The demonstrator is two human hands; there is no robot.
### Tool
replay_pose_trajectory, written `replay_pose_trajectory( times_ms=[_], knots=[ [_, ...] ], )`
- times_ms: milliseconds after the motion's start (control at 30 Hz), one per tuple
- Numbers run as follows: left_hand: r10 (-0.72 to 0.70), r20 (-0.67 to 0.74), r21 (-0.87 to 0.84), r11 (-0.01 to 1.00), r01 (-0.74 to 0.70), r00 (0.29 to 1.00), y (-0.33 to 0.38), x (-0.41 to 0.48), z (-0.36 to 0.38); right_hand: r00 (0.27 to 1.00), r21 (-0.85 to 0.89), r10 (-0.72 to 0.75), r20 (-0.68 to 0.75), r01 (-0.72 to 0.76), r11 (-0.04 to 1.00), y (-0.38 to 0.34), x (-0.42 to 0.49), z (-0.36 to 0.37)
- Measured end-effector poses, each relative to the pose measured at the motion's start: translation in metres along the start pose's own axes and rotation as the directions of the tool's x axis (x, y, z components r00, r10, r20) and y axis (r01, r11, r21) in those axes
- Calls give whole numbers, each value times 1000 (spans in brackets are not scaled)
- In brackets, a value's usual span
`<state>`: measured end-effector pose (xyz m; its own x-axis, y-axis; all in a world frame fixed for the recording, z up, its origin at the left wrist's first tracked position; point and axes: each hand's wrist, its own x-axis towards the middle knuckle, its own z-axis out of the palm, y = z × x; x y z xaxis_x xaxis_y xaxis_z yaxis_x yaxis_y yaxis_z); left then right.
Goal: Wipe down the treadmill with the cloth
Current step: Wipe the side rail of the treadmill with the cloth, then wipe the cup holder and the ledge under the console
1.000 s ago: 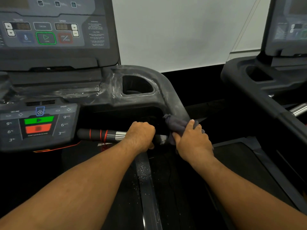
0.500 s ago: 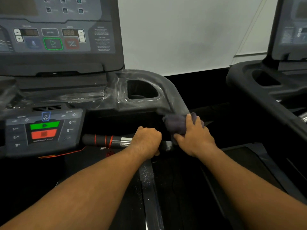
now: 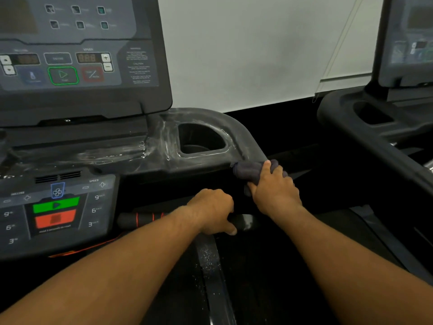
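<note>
Treadmill (image 3: 164,139): taking up the left and centre of the view, carrying whitish wet streaks across its dark grey console shelf.

Second treadmill (image 3: 375,141): standing at the right edge, well apart, blurred.

Upper console (image 3: 77,62): rising at top left, showing a green-ringed start button beside a red one.

Lower control panel (image 3: 56,207): sitting beneath it at left, showing a green bar above a red one.

Cup holder (image 3: 201,141): opening in the shelf's right corner, ringed by streaks.

Handlebar (image 3: 133,219): running sideways below the shelf, black with red bands.

Left grip (image 3: 213,209): wrapping round the handlebar with fingers curled, just right of the red bands.

Right grip (image 3: 274,191): clutching the cloth, fingers curling over it, pressing it against the treadmill's side arm.

Cloth (image 3: 248,171): bunching dark purple-grey round that arm just below the cup holder's corner, touching it, partly hiding under the fingers.
</note>
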<state>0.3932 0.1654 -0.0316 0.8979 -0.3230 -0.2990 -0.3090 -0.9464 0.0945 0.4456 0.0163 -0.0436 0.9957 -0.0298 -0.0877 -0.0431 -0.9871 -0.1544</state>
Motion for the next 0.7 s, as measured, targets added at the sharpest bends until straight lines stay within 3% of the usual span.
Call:
replay_pose_trajectory(
  times_ms=[67, 133, 200, 300, 433, 567, 700],
  knots=[
    [-16, -87, -34, 999, 13, 996, -16, 1, -11, 1000, 67, 16, -8, -16, 998, -11, 22, -2],
    [-58, -273, 42, 996, 72, 960, -29, 7, -25, 999, 139, 49, -22, -46, 989, -16, 37, -3],
    [-116, -368, 63, 987, 149, 923, -41, 16, -38, 998, 185, 54, -17, -50, 981, -15, 41, -4],
    [-219, -287, 37, 970, 239, 933, -59, 33, -52, 999, 199, -53, 10, 50, 979, 1, 29, -8],
    [-290, -103, 54, 953, 297, 951, -71, 54, -65, 954, 94, -250, 169, 237, 967, 32, -7, -17],
    [-329, 36, 53, 944, 327, 944, -72, 68, -71, 955, 97, -149, 258, 128, 987, 29, 2, -20],
    [-347, 16, 19, 938, 347, 938, -79, 80, -67, 975, 149, -22, 220, -11, 989, 1, 40, -21]
  ],
)
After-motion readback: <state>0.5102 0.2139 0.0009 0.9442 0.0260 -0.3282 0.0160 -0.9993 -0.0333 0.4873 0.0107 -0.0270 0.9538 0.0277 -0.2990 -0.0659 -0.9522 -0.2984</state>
